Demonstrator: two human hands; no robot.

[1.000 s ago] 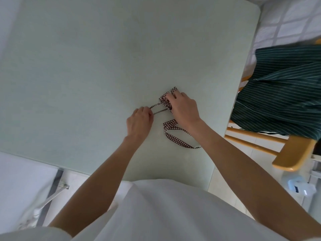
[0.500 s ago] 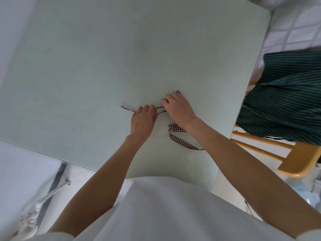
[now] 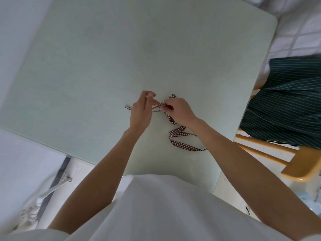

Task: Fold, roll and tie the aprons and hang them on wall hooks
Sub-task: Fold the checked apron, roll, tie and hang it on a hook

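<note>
A small rolled brown-and-white checked apron (image 3: 171, 117) lies on the pale green table (image 3: 107, 54), mostly hidden under my right hand (image 3: 178, 111). My right hand pinches its thin checked ties where they cross. My left hand (image 3: 141, 111) is raised just left of it and pinches a tie between its fingertips; that tie's loose end (image 3: 128, 107) pokes out on the table to the left. A wider checked strap (image 3: 182, 140) loops loose on the table toward me.
A dark green striped apron (image 3: 284, 105) is draped over a wooden chair (image 3: 295, 162) at the table's right edge. A white rack (image 3: 43, 197) stands on the floor at the lower left. My white shirt fills the bottom.
My left hand has lifted off the table and turned, its fingers now pointing up while drawing the tie across. The right hand stays on the bundle. The camera view shifted slightly.
</note>
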